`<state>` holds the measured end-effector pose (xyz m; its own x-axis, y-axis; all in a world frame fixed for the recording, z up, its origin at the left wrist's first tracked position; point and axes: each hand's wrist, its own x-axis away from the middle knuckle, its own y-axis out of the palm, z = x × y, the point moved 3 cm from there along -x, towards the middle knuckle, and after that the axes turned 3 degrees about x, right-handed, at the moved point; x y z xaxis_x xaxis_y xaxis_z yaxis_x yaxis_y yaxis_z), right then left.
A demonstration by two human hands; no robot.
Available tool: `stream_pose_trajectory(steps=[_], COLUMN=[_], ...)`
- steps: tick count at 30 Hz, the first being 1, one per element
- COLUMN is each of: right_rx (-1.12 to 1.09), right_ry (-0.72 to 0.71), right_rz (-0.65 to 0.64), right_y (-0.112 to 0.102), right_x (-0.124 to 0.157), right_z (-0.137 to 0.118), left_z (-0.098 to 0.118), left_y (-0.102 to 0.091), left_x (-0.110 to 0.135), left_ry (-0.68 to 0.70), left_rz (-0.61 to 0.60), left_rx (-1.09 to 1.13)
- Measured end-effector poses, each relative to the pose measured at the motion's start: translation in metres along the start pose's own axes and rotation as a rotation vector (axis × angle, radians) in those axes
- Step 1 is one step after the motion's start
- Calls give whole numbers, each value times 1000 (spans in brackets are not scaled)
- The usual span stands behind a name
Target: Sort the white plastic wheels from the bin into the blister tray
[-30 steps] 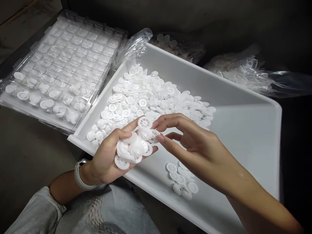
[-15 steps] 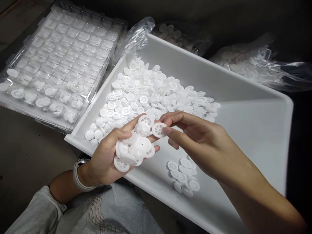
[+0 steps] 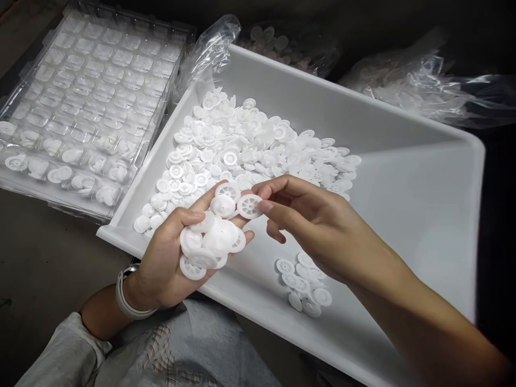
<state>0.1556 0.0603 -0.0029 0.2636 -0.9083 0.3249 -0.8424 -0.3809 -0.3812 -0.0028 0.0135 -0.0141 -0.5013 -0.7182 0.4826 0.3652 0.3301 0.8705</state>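
My left hand [image 3: 165, 252] is palm up and cupped under a pile of white plastic discs [image 3: 213, 236], its thumb resting at their edge. Some discs are spoked like small wheels; others show a smooth, domed side. Between thumb and forefinger, my right hand [image 3: 306, 215] pinches the rim of one white spoked disc [image 3: 250, 206], held just at my left fingertips. Both hands are above the front of a large pale tray [image 3: 423, 215]. Behind them a big heap of similar discs [image 3: 258, 134] covers the tray's left part.
A smaller group of discs [image 3: 302, 282] lies in the tray below my right wrist. To the left is a clear blister tray [image 3: 83, 131] with many pockets, discs in its nearest rows. Clear plastic bags [image 3: 419, 88] lie behind the tray's far wall.
The whole view has shifted a little, so the trays and hands appear further left and higher. My right hand keeps its pinch on the same disc; the pile in my left palm looks unchanged.
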Motion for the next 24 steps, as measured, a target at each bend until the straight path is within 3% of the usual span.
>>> stream_pose_trajectory(steps=[4,7,12,18,24], right_rx=[18,129,276,364,757], right_ry=[-70,-211,-459,-481,-633], right_rz=[79,151,75,113,91], right_y=[-2,-1,7,5,6], right_x=[1,8,22,21,13], right_z=[4,-2,-12,-13,-22], left_z=[1,2,2,2,1], left_y=[0,0,1,1,-1], left_x=[-1,-3,-4,-3,-4], left_ry=[30,43,28,26,12], left_rz=[21,29,-7,2,-3], left_rx=[9,2,6,4,-75])
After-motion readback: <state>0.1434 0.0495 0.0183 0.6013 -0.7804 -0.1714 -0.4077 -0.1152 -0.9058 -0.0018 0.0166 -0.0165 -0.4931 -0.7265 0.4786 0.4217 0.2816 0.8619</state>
